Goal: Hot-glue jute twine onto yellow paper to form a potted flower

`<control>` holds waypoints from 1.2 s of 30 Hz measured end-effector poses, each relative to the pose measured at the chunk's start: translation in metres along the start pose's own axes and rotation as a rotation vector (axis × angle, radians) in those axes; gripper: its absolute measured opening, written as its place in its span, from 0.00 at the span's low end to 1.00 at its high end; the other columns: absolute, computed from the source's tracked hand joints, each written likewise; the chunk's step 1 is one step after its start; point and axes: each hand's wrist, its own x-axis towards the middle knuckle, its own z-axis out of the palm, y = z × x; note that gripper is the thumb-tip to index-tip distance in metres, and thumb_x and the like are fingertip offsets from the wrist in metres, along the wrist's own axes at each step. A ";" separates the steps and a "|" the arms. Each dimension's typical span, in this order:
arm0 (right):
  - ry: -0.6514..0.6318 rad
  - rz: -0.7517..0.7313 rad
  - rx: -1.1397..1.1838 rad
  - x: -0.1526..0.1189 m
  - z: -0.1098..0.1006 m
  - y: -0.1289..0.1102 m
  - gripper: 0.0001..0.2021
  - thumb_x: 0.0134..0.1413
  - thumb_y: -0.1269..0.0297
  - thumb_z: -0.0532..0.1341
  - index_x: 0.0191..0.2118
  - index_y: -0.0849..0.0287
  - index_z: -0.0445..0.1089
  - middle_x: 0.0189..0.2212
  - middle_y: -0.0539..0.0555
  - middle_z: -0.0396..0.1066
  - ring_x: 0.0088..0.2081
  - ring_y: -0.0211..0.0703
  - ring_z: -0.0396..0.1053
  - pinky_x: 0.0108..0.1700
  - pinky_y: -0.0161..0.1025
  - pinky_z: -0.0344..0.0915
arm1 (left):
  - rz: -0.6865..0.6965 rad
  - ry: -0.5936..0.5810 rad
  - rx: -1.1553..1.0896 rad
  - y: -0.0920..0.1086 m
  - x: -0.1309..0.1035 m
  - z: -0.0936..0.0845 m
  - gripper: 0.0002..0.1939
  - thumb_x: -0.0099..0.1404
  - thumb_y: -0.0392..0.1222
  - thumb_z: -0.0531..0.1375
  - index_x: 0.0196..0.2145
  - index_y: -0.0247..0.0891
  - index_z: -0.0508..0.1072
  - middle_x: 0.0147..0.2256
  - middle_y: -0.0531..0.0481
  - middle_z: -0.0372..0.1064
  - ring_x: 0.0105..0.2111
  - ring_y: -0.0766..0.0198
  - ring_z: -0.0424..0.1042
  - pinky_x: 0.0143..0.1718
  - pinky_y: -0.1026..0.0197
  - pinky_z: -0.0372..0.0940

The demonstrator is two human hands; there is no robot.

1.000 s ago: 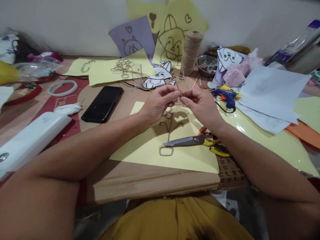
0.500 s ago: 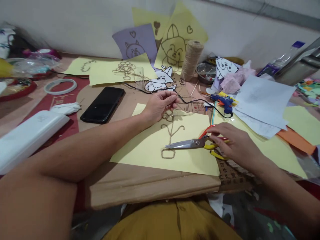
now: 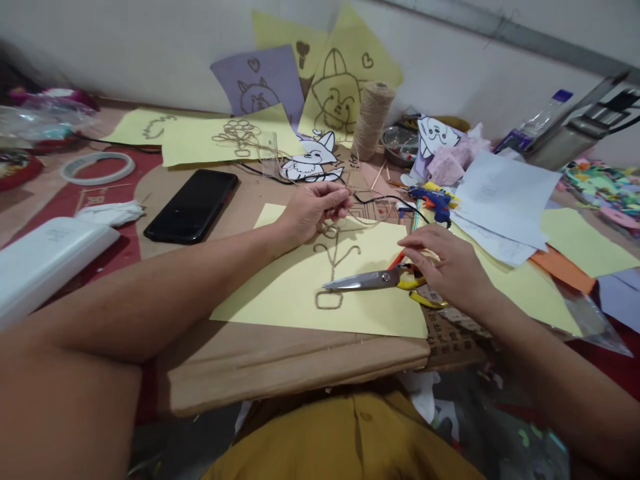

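My left hand (image 3: 320, 208) is closed in a pinch on a thin strand of twine (image 3: 373, 222), above the top of a yellow sheet (image 3: 280, 293). On that sheet, brown twine forms a flower with curled leaves and a pot outline (image 3: 329, 301); my left hand partly hides the bloom. Scissors (image 3: 363, 280) lie across the stem just above the pot, blades together. My right hand (image 3: 443, 260) hovers at their red and yellow handles, its thumb and fingers slightly apart and partly covering them.
A black phone (image 3: 193, 205), tape roll (image 3: 97, 168) and white case (image 3: 55, 257) lie left. Behind are a twine spool (image 3: 373, 119) and decorated sheets (image 3: 333, 93). A blue glue gun (image 3: 436, 202), its black cord and white papers (image 3: 505, 193) lie right.
The view has shifted, moving the scene slightly left. My right hand has risen a little relative to the scissors' handles. My left hand still pinches the twine.
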 end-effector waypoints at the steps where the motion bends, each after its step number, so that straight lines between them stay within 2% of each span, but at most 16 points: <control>1: 0.025 0.002 0.025 0.008 0.004 -0.001 0.07 0.68 0.68 0.62 0.44 0.54 0.78 0.43 0.58 0.80 0.47 0.50 0.77 0.51 0.49 0.73 | 0.005 -0.007 0.000 0.000 0.000 0.000 0.16 0.54 0.43 0.79 0.31 0.32 0.79 0.29 0.49 0.77 0.23 0.73 0.72 0.24 0.71 0.64; 4: 0.080 0.042 0.129 0.040 0.017 -0.006 0.06 0.67 0.67 0.63 0.44 0.55 0.78 0.41 0.56 0.80 0.42 0.47 0.75 0.46 0.45 0.73 | 0.004 -0.016 0.022 0.002 -0.001 0.002 0.19 0.50 0.47 0.80 0.32 0.33 0.81 0.31 0.47 0.79 0.24 0.72 0.72 0.23 0.70 0.63; 6: 0.151 0.079 0.203 0.066 0.028 -0.009 0.06 0.66 0.66 0.64 0.44 0.56 0.79 0.41 0.56 0.79 0.42 0.46 0.75 0.44 0.44 0.72 | 0.006 -0.005 0.051 0.003 -0.001 0.001 0.19 0.50 0.48 0.80 0.33 0.34 0.82 0.34 0.47 0.79 0.23 0.72 0.69 0.21 0.69 0.59; 8: 0.187 0.121 0.273 0.092 0.039 -0.012 0.06 0.65 0.66 0.65 0.44 0.57 0.80 0.46 0.57 0.80 0.44 0.45 0.76 0.48 0.44 0.73 | 0.029 -0.006 0.073 0.004 0.000 0.000 0.18 0.51 0.49 0.80 0.33 0.35 0.83 0.31 0.49 0.77 0.22 0.73 0.65 0.19 0.69 0.54; 9: 0.179 0.134 0.317 0.104 0.045 -0.014 0.07 0.65 0.67 0.65 0.45 0.56 0.80 0.49 0.56 0.79 0.47 0.45 0.76 0.51 0.44 0.73 | 0.044 -0.017 0.080 0.004 0.001 -0.001 0.17 0.52 0.49 0.80 0.32 0.35 0.83 0.28 0.51 0.74 0.22 0.74 0.62 0.19 0.69 0.53; 13: 0.107 0.116 0.434 0.132 0.060 -0.019 0.06 0.67 0.65 0.64 0.42 0.56 0.79 0.42 0.53 0.80 0.46 0.44 0.76 0.52 0.44 0.73 | 0.099 -0.090 0.088 0.002 0.005 -0.006 0.20 0.53 0.53 0.80 0.28 0.35 0.81 0.21 0.55 0.62 0.20 0.74 0.56 0.20 0.69 0.50; 16: 0.127 0.113 0.422 0.132 0.065 -0.019 0.06 0.65 0.66 0.65 0.36 0.56 0.79 0.37 0.52 0.79 0.44 0.45 0.75 0.52 0.45 0.73 | 0.109 -0.118 0.079 -0.001 0.005 -0.008 0.23 0.52 0.55 0.81 0.25 0.35 0.79 0.21 0.54 0.63 0.21 0.75 0.57 0.21 0.69 0.51; 19: 0.149 0.144 0.462 0.125 0.064 -0.015 0.06 0.65 0.64 0.66 0.37 0.56 0.80 0.36 0.52 0.79 0.42 0.45 0.76 0.50 0.45 0.74 | 0.099 -0.123 0.093 -0.002 0.005 -0.008 0.20 0.55 0.54 0.80 0.30 0.34 0.82 0.23 0.53 0.67 0.22 0.75 0.60 0.22 0.69 0.53; 22: 0.164 0.164 0.484 0.120 0.060 -0.011 0.07 0.66 0.60 0.67 0.38 0.55 0.81 0.38 0.52 0.81 0.43 0.44 0.77 0.51 0.45 0.75 | 0.092 -0.074 0.083 0.001 0.004 -0.004 0.16 0.60 0.48 0.78 0.37 0.34 0.84 0.30 0.50 0.75 0.24 0.74 0.66 0.23 0.69 0.58; 24: 0.167 0.173 0.484 0.119 0.058 -0.010 0.07 0.66 0.58 0.67 0.39 0.54 0.81 0.40 0.51 0.82 0.45 0.45 0.78 0.53 0.46 0.75 | 0.066 -0.029 0.063 0.005 0.003 0.000 0.12 0.62 0.43 0.77 0.37 0.34 0.83 0.34 0.48 0.78 0.26 0.73 0.70 0.25 0.68 0.61; 29: 0.106 0.191 0.592 0.117 0.063 -0.009 0.09 0.66 0.55 0.68 0.41 0.53 0.82 0.41 0.52 0.82 0.46 0.44 0.79 0.53 0.46 0.76 | 0.003 -0.008 0.012 0.012 -0.001 0.008 0.09 0.63 0.35 0.76 0.37 0.33 0.80 0.32 0.49 0.78 0.30 0.68 0.78 0.30 0.66 0.70; 34: 0.111 0.139 0.678 0.116 0.071 -0.004 0.13 0.63 0.48 0.70 0.41 0.53 0.83 0.43 0.54 0.83 0.47 0.46 0.79 0.54 0.47 0.77 | -0.015 -0.077 -0.053 0.009 -0.001 0.004 0.09 0.63 0.33 0.75 0.36 0.32 0.79 0.31 0.50 0.78 0.30 0.67 0.78 0.34 0.64 0.75; 36: 0.105 0.136 0.741 0.116 0.073 -0.002 0.16 0.60 0.46 0.72 0.39 0.54 0.83 0.41 0.53 0.83 0.45 0.46 0.80 0.52 0.48 0.77 | -0.020 -0.084 -0.058 0.008 0.000 0.001 0.10 0.61 0.33 0.76 0.36 0.32 0.80 0.31 0.50 0.78 0.29 0.68 0.78 0.33 0.65 0.75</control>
